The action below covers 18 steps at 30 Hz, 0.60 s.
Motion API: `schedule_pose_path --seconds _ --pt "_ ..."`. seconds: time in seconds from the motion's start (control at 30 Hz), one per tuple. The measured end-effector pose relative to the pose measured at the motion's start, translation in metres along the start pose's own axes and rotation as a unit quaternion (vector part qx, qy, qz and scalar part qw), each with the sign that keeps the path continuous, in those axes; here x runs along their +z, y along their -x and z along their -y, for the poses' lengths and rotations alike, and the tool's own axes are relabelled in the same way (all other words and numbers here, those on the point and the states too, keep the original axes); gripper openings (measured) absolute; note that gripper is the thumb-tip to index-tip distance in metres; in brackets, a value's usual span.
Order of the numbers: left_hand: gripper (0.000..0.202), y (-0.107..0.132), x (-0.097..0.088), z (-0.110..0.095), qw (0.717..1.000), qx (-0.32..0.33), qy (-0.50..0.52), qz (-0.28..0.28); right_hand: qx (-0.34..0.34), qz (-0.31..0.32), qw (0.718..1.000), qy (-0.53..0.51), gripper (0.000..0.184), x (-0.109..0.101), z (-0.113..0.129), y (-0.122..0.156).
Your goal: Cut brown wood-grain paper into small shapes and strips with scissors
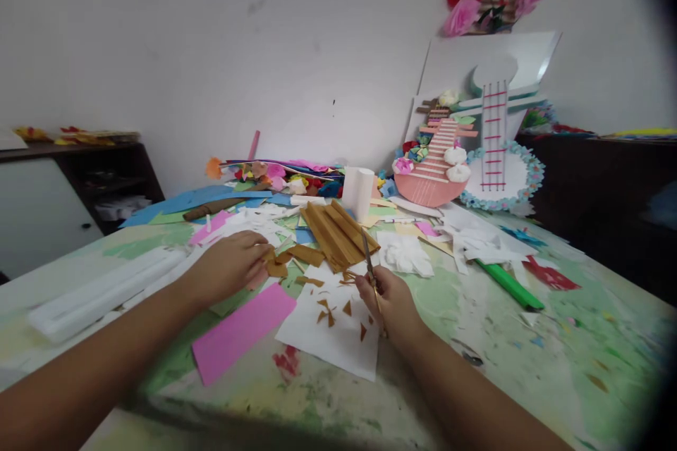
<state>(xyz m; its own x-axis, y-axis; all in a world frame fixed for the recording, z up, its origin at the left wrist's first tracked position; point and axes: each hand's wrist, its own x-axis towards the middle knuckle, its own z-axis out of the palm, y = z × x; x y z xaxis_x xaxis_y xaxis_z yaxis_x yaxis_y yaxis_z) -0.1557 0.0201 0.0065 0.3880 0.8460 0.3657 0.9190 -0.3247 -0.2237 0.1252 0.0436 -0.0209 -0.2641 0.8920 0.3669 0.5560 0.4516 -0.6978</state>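
My left hand (230,264) is closed on small brown paper pieces (278,264) at the table's middle. My right hand (388,299) grips a pair of scissors (369,262) with the blades pointing up and away. Between the hands lies a white sheet (338,335) sprinkled with several small brown paper scraps (328,310). Just beyond is a stack of folded brown paper strips (338,232). A pink paper rectangle (240,328) lies below my left hand.
The paint-stained table (555,366) is strewn with coloured paper. A green marker (510,285) lies at the right, white foam strips (100,292) at the left, a white paper roll (358,190) behind. Paper crafts, a pink bowl (431,187) and a ladder model (494,134) stand against the wall.
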Motion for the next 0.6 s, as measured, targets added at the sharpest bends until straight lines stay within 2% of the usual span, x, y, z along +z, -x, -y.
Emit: schedule_pose_path --seconds 0.1,0.23,0.3,0.43,0.6 --pt "0.034 -0.007 0.014 -0.006 0.998 0.047 -0.034 0.022 -0.008 0.01 1.0 0.006 0.03 -0.001 0.002 0.002" --pt "0.038 0.001 0.029 -0.011 0.999 0.047 -0.008 0.013 0.006 0.028 1.0 -0.013 0.03 0.001 0.001 0.0" --pt "0.038 0.005 0.029 -0.013 0.999 0.041 -0.001 -0.005 0.02 0.036 0.999 -0.034 0.031 0.004 -0.002 -0.002" --pt "0.042 0.005 0.026 -0.015 0.997 0.065 0.027 0.022 0.062 0.023 0.993 -0.097 0.034 0.01 -0.013 -0.005" --pt "0.043 0.005 0.029 -0.012 0.996 0.057 0.06 0.045 0.09 0.017 0.982 -0.166 0.034 0.01 -0.018 -0.003"
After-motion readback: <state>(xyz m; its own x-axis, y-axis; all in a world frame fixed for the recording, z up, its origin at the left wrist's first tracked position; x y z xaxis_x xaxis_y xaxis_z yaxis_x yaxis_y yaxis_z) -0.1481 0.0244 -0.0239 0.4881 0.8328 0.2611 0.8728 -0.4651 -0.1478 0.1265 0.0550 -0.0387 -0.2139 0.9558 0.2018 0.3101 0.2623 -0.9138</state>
